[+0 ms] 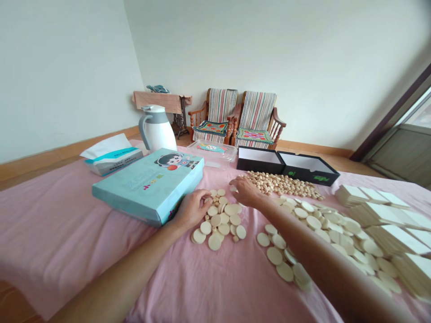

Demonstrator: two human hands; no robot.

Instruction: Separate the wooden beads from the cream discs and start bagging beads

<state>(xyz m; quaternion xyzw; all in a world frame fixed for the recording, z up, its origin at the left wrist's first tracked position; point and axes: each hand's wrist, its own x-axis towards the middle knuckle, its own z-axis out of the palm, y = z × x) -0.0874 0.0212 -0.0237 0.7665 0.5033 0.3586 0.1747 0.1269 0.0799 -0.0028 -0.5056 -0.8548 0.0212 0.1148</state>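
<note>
My left hand (pixel 192 209) rests at the left edge of a loose heap of pale round wooden discs (pixel 215 220), beside the light blue box (pixel 148 188). Its fingers are bent, with a gap between them and the thumb. A few small wooden beads lie among these discs. My right hand (pixel 247 192) reaches over the far right side of the same heap, just left of a large spread of round wooden beads (pixel 279 184). Its thumb and fingers stand apart, and one pale disc (pixel 233 189) shows between them; whether they touch it is unclear.
More discs (pixel 336 229) spread beneath and beyond my right forearm. Stacks of square wooden pieces (pixel 387 213) line the right side. Two black open boxes (pixel 261 160) and a clear plastic lid (pixel 215 152) lie farther back. A white jug (pixel 160 128) and tissue pack (pixel 114 157) stand left.
</note>
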